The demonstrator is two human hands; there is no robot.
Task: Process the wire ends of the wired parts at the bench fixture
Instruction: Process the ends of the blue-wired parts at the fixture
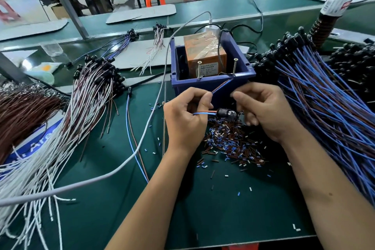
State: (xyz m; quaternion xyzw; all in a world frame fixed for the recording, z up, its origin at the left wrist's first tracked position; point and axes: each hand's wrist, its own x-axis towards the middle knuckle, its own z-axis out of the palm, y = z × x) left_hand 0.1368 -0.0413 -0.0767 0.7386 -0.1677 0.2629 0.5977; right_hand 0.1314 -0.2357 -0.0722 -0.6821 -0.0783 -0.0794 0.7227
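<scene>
- Blue and brown wires (221,86) run from my left hand (187,115) up to the front rim of the blue bin (211,83), their far ends meeting the rim near the right screw (235,67).
- My left hand pinches this wire pair between thumb and forefinger, with the other fingers curled in.
- Below that pinch, the same wires loop out of my left fist and end in a small black part (225,112), which hangs between my two hands.
- My right hand (261,107) is curled, thumb and forefinger tips pressed together near the bin's front wall; I cannot tell whether anything is caught between them.
- Inside the bin I see an orange block (203,55) wrapped in clear tape, with a second screw (199,70) standing at its front.
- Under my hands a heap of cut insulation bits (229,142) lies on the green mat (223,205).
- On my right a big bundle of blue-brown wired parts (324,95) fans across the bench.
- On my left lies a bundle of white wired parts (85,95), and a grey cable (142,148) sweeps over it toward the bin.
</scene>
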